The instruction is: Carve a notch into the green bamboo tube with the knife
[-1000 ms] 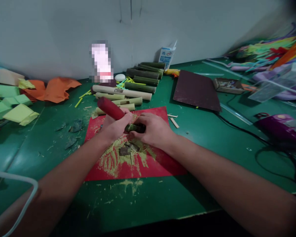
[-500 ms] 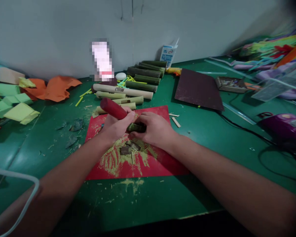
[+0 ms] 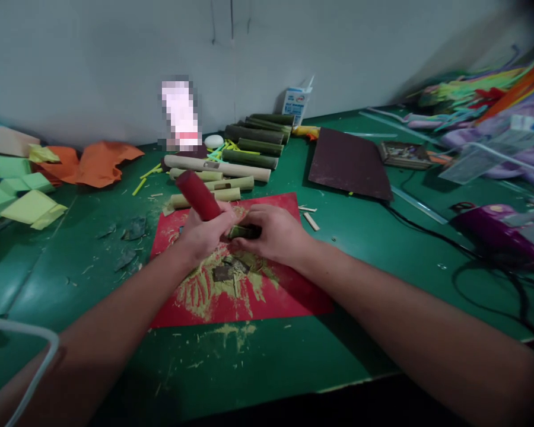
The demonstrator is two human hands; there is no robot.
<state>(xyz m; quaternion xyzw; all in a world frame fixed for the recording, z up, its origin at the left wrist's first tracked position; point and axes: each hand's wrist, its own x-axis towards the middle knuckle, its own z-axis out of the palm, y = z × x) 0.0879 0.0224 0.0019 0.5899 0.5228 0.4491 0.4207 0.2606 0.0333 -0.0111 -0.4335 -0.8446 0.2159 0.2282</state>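
My left hand (image 3: 207, 236) is closed around a tool with a thick red handle (image 3: 198, 196). The handle slants up and to the left out of my fist, and its working end is hidden. My right hand (image 3: 276, 231) grips a short dark green piece of bamboo (image 3: 242, 232), whose left end reaches my left fingers. Both hands are over a red mat (image 3: 293, 296). Pale sawdust (image 3: 200, 293) is spread on the mat below them, with a few dark bark chips (image 3: 223, 273) lying in it.
Cut bamboo tubes (image 3: 231, 167), pale and green, lie in rows behind the mat. A blurred-out phone (image 3: 180, 112) and a milk carton (image 3: 296, 104) stand by the wall. A dark board (image 3: 349, 166) and a purple device (image 3: 505, 234) are at right, folded paper (image 3: 31, 204) at left.
The red handle has tipped to a steeper slant in my left hand. My right hand keeps its hold on the bamboo piece. The whole view has shifted slightly.
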